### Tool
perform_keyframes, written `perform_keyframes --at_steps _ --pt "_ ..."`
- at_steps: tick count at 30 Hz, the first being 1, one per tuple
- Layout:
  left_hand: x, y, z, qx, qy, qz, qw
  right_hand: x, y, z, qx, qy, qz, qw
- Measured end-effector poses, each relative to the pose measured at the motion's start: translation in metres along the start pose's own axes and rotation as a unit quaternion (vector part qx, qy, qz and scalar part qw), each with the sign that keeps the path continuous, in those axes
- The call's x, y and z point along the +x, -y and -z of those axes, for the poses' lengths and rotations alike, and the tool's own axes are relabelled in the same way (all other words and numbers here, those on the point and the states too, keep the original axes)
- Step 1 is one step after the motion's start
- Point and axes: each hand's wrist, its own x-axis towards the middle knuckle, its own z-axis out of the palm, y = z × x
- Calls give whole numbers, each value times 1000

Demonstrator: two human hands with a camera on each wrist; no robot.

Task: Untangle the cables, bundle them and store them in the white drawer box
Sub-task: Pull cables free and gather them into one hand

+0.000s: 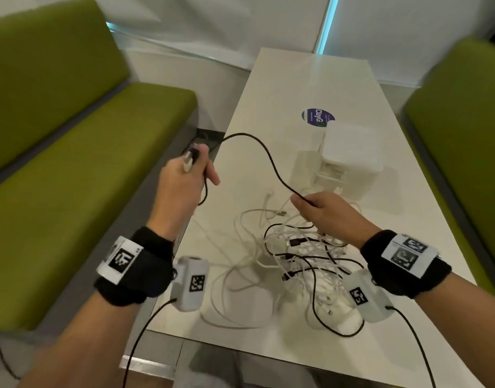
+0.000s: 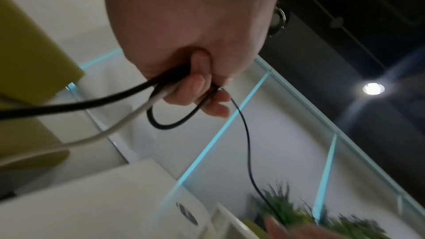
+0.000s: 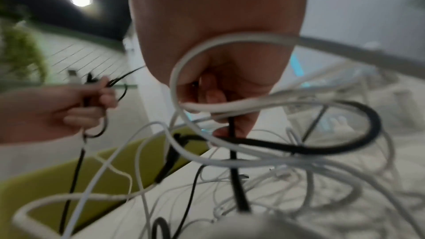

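A tangle of white and black cables (image 1: 296, 264) lies on the white table (image 1: 310, 88) near its front edge. My left hand (image 1: 189, 175) is raised off the table's left side and grips a black cable (image 1: 264, 152) along with a white plug end (image 1: 188, 163); its fingers (image 2: 195, 86) curl round both cords. The black cable arcs across to my right hand (image 1: 322, 210), which pinches it just above the tangle, while white loops (image 3: 230, 108) hang over my right fingers (image 3: 214, 95). The white drawer box (image 1: 348, 156) stands behind my right hand.
Green benches (image 1: 73, 169) flank the table on both sides (image 1: 459, 130). A round dark sticker (image 1: 317, 116) lies on the table beyond the box. Thin black leads run from the cameras on both wrists.
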Motion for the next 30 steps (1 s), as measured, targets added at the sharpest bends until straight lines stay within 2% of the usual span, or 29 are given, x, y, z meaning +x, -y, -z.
perform_keyframes --at_steps 2,8,11,14,19,22,27,30 --pt "-16 5 -23 67 60 -1 996 1 11 -5 -55 4 35 998" --pt "-38 8 -66 81 202 -4 976 1 26 -16 -111 49 80 989" --pt "-43 6 -71 54 221 -3 974 -1 25 -18 -140 81 80 984" --pt "-44 6 -72 85 171 -28 981 -3 23 -22 -146 96 77 982" --pt "-32 2 -56 109 88 -76 987 -2 12 -17 -118 31 65 990" --pt "-22 -6 -43 112 45 -124 985 -2 14 -9 -145 32 67 987" --pt "-8 -21 -14 3 -53 -146 988 4 25 -2 -144 43 61 987" --pt "1 -34 5 -79 -175 -144 971 4 21 4 -164 66 9 984"
